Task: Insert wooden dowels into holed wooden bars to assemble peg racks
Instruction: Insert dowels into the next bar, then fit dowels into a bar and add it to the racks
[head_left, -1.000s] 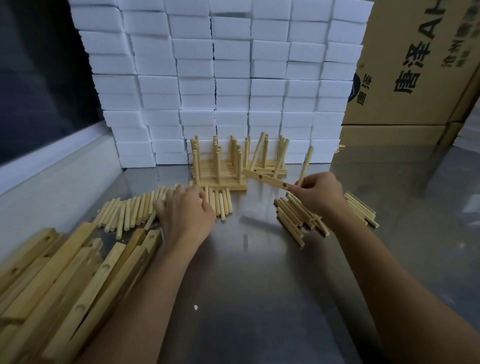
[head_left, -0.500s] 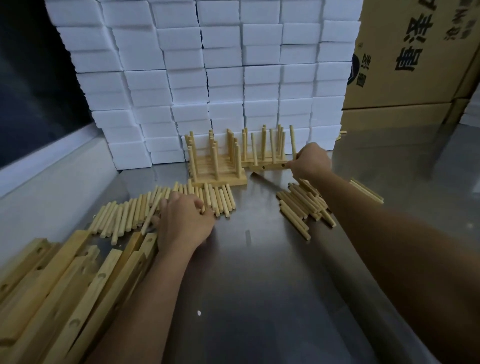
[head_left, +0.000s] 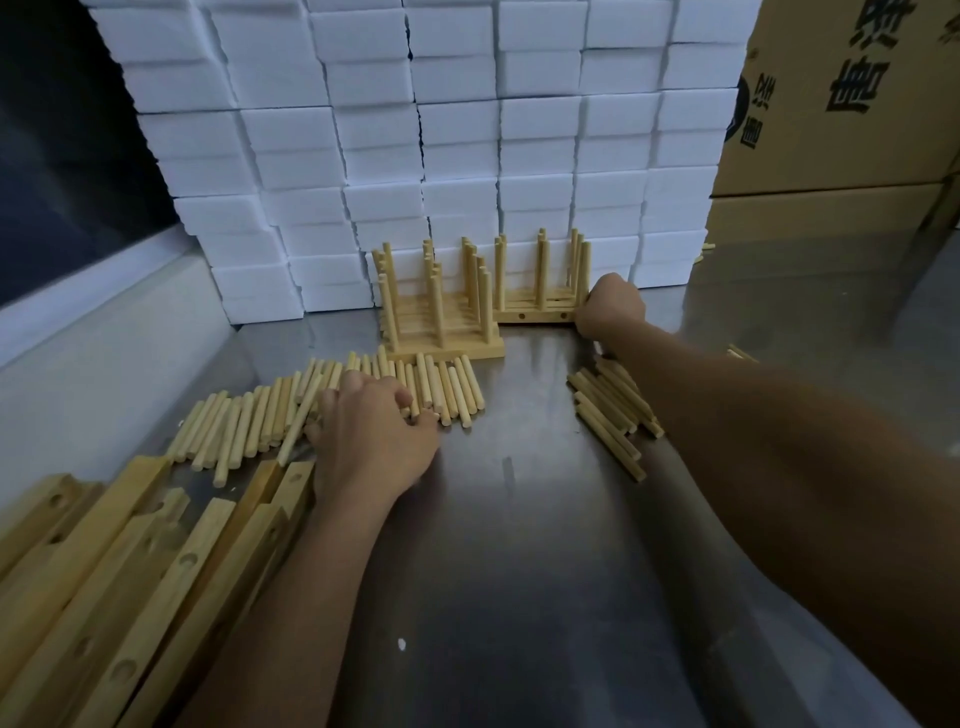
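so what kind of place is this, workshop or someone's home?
Most likely a small factory assembly bench, not a home: a steel worktable, bulk piles of loose dowels and holed bars, plus stacked white foam blocks and shipping cartons behind.

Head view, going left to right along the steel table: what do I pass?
Holed bars → loose dowels → left hand on the dowels → front peg rack → right hand at the rear rack's end → cardboard boxes.
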